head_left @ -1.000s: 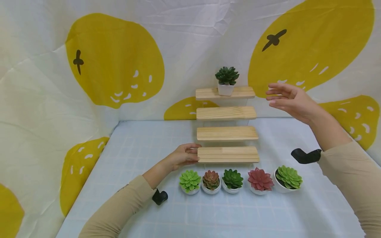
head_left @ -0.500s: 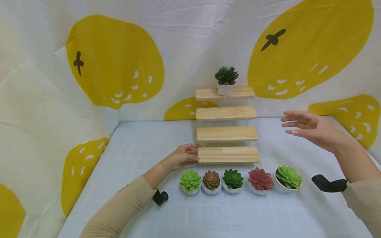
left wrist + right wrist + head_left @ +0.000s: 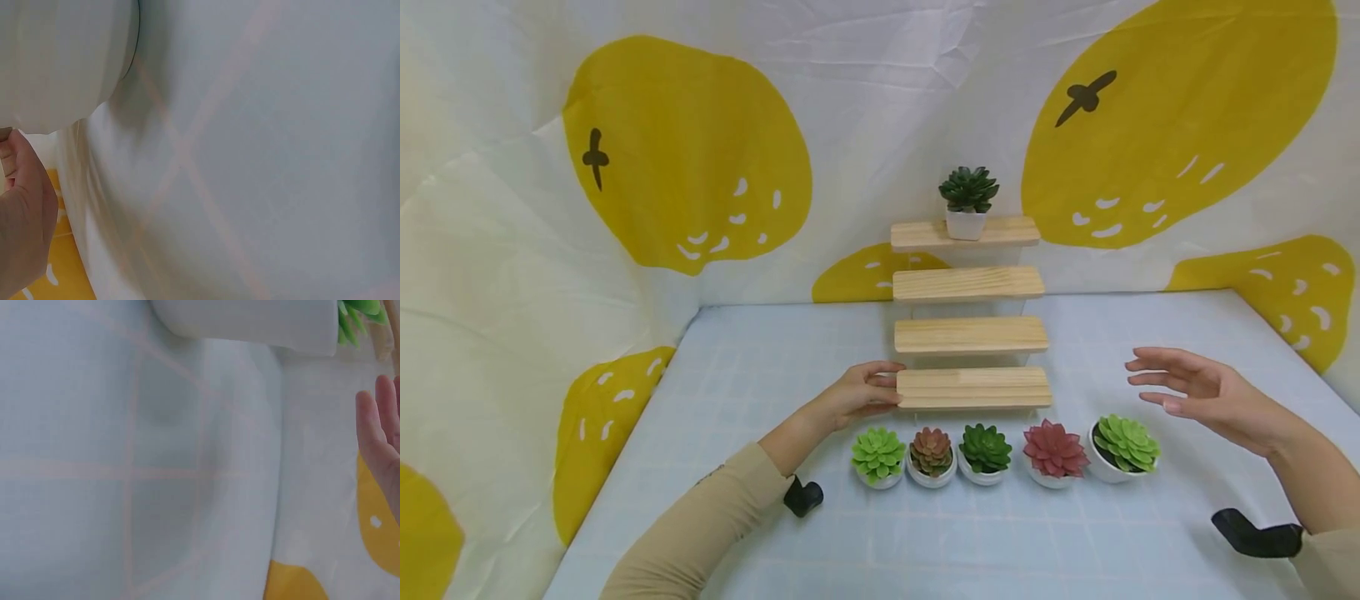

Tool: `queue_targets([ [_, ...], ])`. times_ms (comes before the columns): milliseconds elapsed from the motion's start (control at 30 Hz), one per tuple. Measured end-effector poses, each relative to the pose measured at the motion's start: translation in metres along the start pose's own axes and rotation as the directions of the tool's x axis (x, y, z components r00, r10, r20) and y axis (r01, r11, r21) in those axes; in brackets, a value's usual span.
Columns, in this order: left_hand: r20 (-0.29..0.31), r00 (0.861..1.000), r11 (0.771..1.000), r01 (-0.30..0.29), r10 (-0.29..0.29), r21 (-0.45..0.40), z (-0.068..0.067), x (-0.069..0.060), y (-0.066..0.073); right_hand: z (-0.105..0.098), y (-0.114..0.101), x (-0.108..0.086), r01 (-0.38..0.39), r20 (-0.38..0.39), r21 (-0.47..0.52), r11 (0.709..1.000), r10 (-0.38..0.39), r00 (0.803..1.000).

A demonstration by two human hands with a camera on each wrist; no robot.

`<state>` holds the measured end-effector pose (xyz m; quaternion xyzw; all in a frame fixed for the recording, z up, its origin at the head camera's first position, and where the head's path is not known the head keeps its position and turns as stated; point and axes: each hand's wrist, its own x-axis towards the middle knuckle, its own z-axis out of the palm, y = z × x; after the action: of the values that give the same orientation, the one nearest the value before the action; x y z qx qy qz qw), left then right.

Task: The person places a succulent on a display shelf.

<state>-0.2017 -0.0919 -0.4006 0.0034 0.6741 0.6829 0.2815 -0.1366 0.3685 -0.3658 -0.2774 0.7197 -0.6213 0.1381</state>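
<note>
My left hand [image 3: 861, 392] holds the left end of the lowest board on a four-step wooden display shelf [image 3: 973, 388]; in the left wrist view, that hand [image 3: 25, 212] appears only in part. On the top step stands a dark green succulent [image 3: 967, 200] in a square white pot. My right hand [image 3: 1210, 398] hovers at the right, fingers loosely extended and holding nothing. Nearest to it is a light green succulent [image 3: 1126, 447] in a white bowl-shaped pot. The right wrist view catches the fingers [image 3: 369, 422] at its right edge, beside a white pot [image 3: 250, 324].
In front of the shelf, from left, sit a bright green succulent [image 3: 878, 456], a brownish-red one [image 3: 931, 455], a dark green one [image 3: 986, 452] and a red one [image 3: 1055, 452], all in white pots. A pale checked cloth [image 3: 925, 550] covers the table; a fruit-patterned curtain [image 3: 880, 125] hangs behind.
My right hand has moved down and to the right, away from the top step, toward the light green succulent. The left hand stays at the lowest board.
</note>
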Motion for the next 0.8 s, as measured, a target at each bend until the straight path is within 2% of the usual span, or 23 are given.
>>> queue_targets([
  [167, 0.001, 1.000, 1.000, -0.004, 0.004, 0.001, 0.000, 0.000, 0.000, 0.003, 0.010, -0.013, -0.042, 0.037, -0.034, 0.999, 0.043, 0.998],
  [367, 0.002, 1.000, 1.000, -0.005, 0.005, 0.008, 0.001, -0.001, 0.000, 0.005, 0.021, -0.026, -0.130, 0.125, 0.038, 0.991, 0.124, 0.984],
  [500, -0.009, 1.000, 1.000, -0.005, 0.005, 0.010, 0.001, -0.001, 0.001, 0.008, 0.027, -0.030, -0.133, 0.168, 0.053, 0.990, 0.122, 0.978],
  [567, -0.016, 1.000, 1.000, -0.006, 0.007, 0.011, 0.001, -0.001, 0.002, 0.011, 0.029, -0.030, -0.131, 0.168, 0.019, 0.991, 0.126, 0.978],
  [667, -0.020, 1.000, 1.000, -0.007, 0.008, 0.014, 0.001, 0.000, 0.002, 0.014, 0.030, -0.028, -0.179, 0.152, -0.047, 0.983, 0.184, 0.971],
  [800, -0.016, 1.000, 1.000, -0.001, 0.001, 0.016, 0.001, 0.000, 0.001, 0.018, 0.030, -0.022, -0.289, 0.119, -0.125, 0.949, 0.303, 0.946],
])
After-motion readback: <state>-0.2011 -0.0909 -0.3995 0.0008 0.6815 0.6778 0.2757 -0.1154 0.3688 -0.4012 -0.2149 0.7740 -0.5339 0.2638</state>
